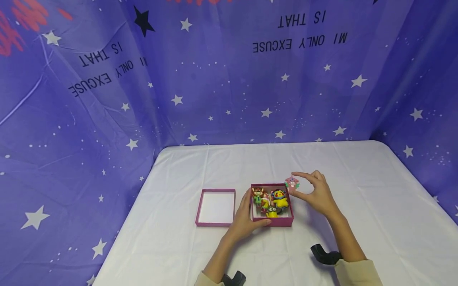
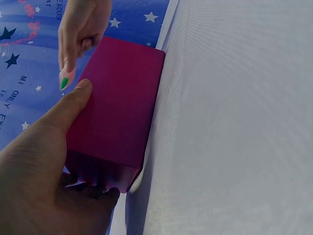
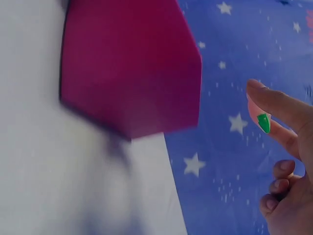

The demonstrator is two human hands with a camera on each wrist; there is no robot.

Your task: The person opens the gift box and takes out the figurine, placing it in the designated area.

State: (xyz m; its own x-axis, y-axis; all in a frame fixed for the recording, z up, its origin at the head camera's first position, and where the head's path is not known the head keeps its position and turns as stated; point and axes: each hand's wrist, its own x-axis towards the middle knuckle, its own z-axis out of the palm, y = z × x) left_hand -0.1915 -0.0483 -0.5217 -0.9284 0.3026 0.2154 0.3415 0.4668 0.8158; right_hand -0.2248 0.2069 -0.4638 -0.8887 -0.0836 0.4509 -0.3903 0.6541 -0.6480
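Note:
A magenta box [image 1: 280,222] stands uncovered on the white cloth, holding several small colourful figures, among them a yellow one [image 1: 280,201] and a brown-and-green one [image 1: 258,197]. My left hand [image 1: 243,224] grips the box at its left side and near corner, thumb along the front; the left wrist view shows this hand [image 2: 44,161] around the box [image 2: 117,103]. Over the box's back right corner, my right hand [image 1: 319,194] pinches a pink figure with green parts [image 1: 292,183] between thumb and index finger. In the right wrist view the pinched figure [image 3: 259,115] is seen edge-on.
Left of the box lies a shallow magenta-edged lid [image 1: 216,207] with its white inside facing up. The white-covered table [image 1: 171,238] is bordered by purple star-printed curtains [image 1: 264,91]. Black wrist mounts [image 1: 325,255] extend beside both forearms.

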